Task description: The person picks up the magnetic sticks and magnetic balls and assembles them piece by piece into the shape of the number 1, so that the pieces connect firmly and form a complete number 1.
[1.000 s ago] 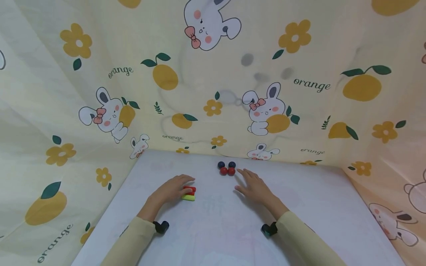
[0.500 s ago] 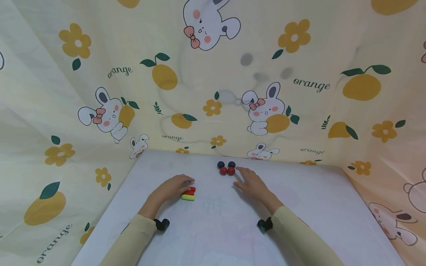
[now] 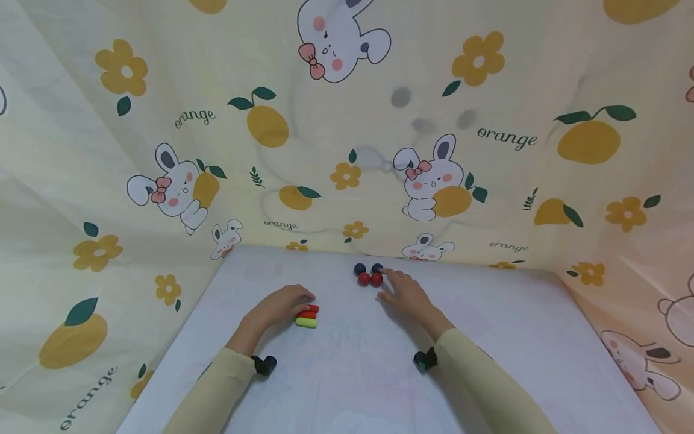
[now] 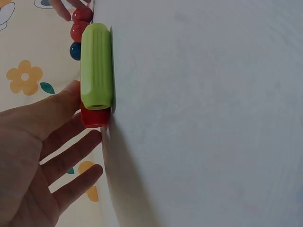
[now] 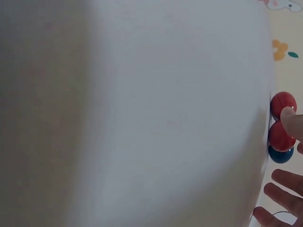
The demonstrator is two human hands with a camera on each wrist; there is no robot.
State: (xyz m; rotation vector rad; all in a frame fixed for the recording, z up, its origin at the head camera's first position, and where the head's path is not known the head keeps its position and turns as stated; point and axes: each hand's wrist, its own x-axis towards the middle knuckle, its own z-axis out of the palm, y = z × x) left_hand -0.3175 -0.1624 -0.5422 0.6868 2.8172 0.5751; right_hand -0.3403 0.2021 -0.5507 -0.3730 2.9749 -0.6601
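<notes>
"What do we see at the left hand [image 3: 279,305]?"
"Its fingers are apart, thumb over short red sticks [image 3: 307,314] beside a ribbed lime-green stick [image 4: 97,66] on the white table [image 3: 347,386]; we can't tell whether it touches."
"And the right hand [image 3: 409,296]?"
"Fingers apart too, index tip at one of two dark-blue balls [image 3: 360,269], just beyond two glossy red balls [image 3: 364,279]."

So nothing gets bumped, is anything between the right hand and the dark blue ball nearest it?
Nothing visible: in the head view, the right hand overlaps the right edge of the dark blue ball; contact is unclear. A red ball sits in front, toward the person.
</notes>
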